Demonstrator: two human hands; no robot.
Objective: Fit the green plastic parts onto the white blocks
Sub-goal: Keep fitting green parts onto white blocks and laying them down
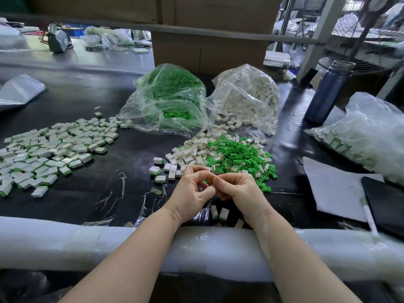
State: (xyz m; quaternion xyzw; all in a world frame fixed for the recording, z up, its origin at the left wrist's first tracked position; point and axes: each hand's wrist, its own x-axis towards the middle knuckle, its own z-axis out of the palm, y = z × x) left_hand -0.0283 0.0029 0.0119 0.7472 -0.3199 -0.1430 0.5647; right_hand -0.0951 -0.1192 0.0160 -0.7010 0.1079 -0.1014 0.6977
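Note:
My left hand and my right hand meet fingertip to fingertip just above the black table, fingers curled inward. Whatever they pinch between them is hidden by the fingers. Right behind them lies a mixed heap of loose green plastic parts and white blocks. A few fitted blocks lie below my wrists. A wide spread of fitted white-and-green blocks covers the table's left side.
A clear bag of green parts and one of white blocks stand behind the heap. A blue bottle, a bag of finished pieces, paper with a pen and a dark tablet sit right. White foam padding lines the near edge.

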